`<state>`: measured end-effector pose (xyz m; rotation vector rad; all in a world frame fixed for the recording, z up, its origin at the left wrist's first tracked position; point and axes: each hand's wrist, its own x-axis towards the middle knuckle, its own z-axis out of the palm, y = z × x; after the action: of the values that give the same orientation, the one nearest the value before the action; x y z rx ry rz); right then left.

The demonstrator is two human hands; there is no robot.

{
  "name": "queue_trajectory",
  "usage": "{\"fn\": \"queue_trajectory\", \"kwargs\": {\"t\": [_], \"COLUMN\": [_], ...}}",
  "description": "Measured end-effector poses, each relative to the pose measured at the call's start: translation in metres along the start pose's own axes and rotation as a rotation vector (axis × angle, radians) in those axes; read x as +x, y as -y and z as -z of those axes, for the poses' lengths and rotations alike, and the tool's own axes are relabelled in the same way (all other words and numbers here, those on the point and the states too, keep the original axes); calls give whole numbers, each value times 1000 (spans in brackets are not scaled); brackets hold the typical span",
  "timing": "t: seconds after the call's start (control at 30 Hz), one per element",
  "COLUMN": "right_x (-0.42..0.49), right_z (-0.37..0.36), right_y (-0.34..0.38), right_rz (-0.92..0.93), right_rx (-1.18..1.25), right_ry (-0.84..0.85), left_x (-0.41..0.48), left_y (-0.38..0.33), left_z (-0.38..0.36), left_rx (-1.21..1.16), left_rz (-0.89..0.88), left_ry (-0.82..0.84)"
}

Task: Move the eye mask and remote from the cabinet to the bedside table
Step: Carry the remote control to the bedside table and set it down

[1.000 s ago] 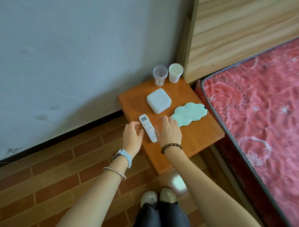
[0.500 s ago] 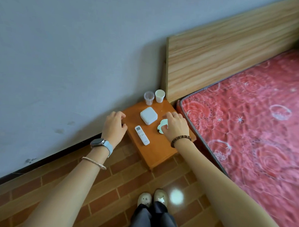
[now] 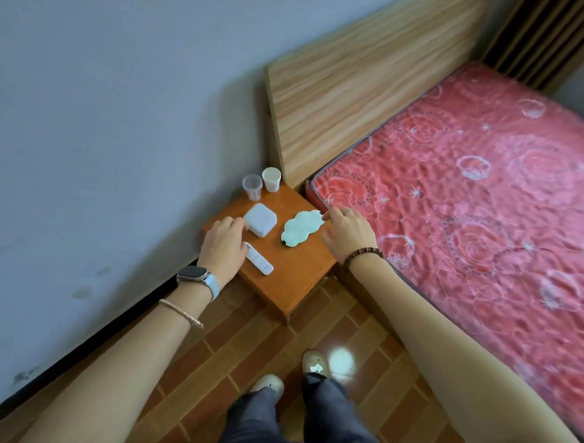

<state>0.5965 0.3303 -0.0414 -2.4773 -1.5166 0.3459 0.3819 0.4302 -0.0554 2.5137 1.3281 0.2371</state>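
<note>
A pale green cloud-shaped eye mask lies flat on the small orange wooden bedside table. A white remote lies near the table's left front edge. My left hand hovers over the remote's far end, fingers loosely curled, and covers part of it. My right hand is at the mask's right tip, with thumb and forefinger touching its edge. Whether the fingers pinch the mask I cannot tell.
A white square box sits between the remote and two cups, one clear, one white, at the table's back. A red patterned mattress and wooden headboard stand right. A grey wall runs left. My feet stand on brick flooring.
The view has pulled back. My left hand moved from the table's left edge onto the remote's end. My right hand slid off the mask to its right tip, uncovering it.
</note>
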Motion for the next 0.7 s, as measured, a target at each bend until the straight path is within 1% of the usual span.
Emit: {"fn": "queue_trajectory", "kwargs": {"t": [0.13, 0.37, 0.5, 0.7], "right_x": [-27, -98, -153, -260], "right_z": [-2, 0, 7, 16], "right_y": [5, 0, -16, -34], "right_rz": [-122, -380, -549, -823], "right_rx": [36, 73, 77, 75], "right_ry": [-28, -156, -230, -358], "left_x": [5, 16, 5, -35], "left_y": [3, -12, -49, -128], "left_z": [4, -1, -10, -33], "left_rx": [11, 41, 19, -24], "left_rz": [-139, -423, -597, -907], "left_ry": [41, 133, 205, 334]}}
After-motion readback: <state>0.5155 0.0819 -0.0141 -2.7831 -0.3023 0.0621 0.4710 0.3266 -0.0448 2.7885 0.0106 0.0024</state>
